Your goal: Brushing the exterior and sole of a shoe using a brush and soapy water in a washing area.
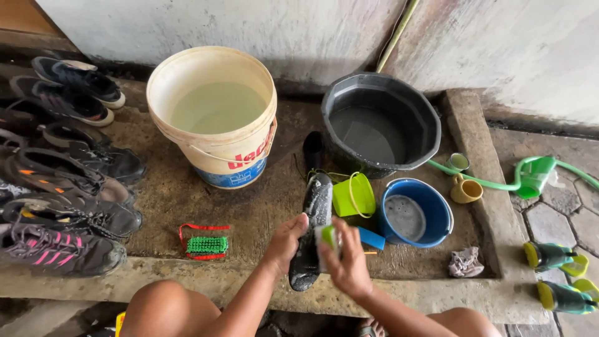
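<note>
My left hand [284,240] grips the side of a black shoe [314,231], fingers wrapped on its left edge; the shoe is sole-up, soapy, toe toward me, heel pointing away, lying on the near edge of the concrete ledge [187,281]. My right hand [347,262] is closed around a small green-and-white scrub pad or brush [327,237], pressed against the shoe's right side. Exact type of scrubber: cannot tell, mostly hidden by my fingers.

Left of my hands, on the ledge: a green-bristled brush with red handle [206,244], lying apart from the shoe. Further left: a row of dark sneakers [62,206], one with pink laces and stripes, soles down.

Just beside the shoe, to the right: a lime-green small pail [353,195], tipped on its side, and a blue basin [417,212] holding cloudy water, with a blue handle [372,238] sticking out toward my right hand. A crumpled grey rag [465,262] lies right of the basin.

Beyond: large cream bucket [215,112] filled with greenish water; black tub [379,122] with shallow water; another black shoe [312,150] between them. A yellow mug [465,189] and a green cup [457,162] stand on the right curb. A green hose [493,184] runs past them. Two green-and-yellow boots [558,278] lie on the paving at far right.
</note>
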